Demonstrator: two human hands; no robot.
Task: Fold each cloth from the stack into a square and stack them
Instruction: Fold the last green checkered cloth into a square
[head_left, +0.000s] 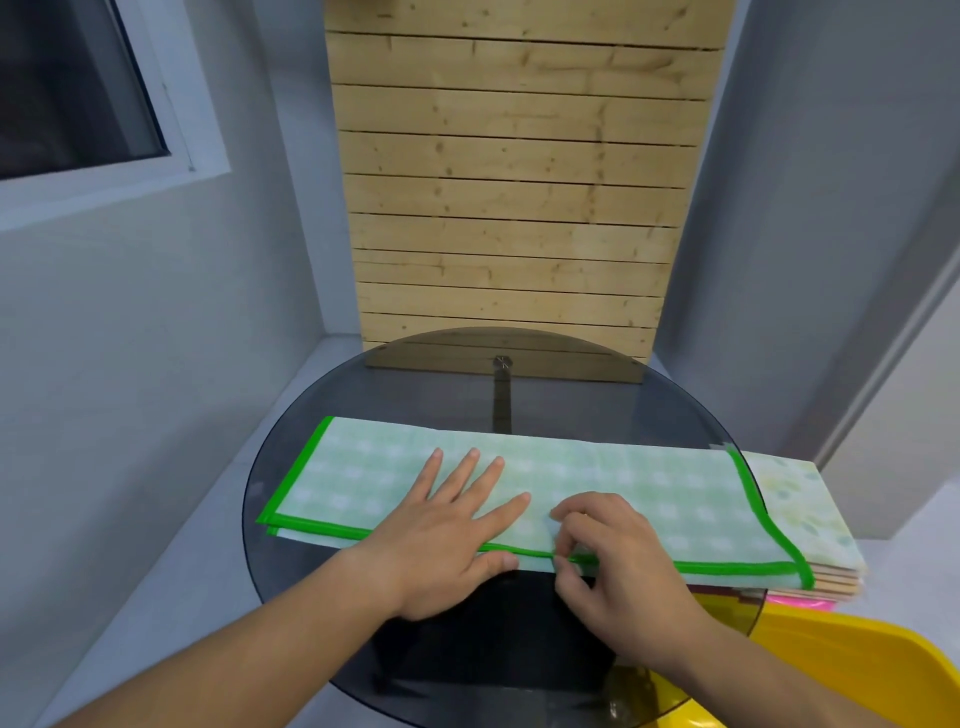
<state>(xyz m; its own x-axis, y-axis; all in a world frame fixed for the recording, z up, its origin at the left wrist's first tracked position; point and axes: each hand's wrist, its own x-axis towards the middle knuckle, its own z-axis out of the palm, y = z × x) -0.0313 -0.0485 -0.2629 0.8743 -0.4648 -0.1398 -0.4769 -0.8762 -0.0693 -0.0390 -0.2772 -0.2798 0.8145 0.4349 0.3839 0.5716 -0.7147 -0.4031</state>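
A pale green checked cloth (639, 488) with a bright green hem lies folded into a long strip across the round glass table (415, 384). My left hand (447, 530) rests flat on the strip's middle, fingers spread. Just to its right, my right hand (618, 566) pinches the near hemmed edge of the green cloth between thumb and fingers. The strip's right end drapes over a stack of cloths (810, 525), topped by a pale yellow patterned one, at the table's right edge.
A yellow plastic chair (841, 670) stands at the lower right, under the cloth stack. A wooden slat panel (519, 182) leans against the wall behind the table. Grey walls close in on both sides, with a window (72, 88) at the upper left.
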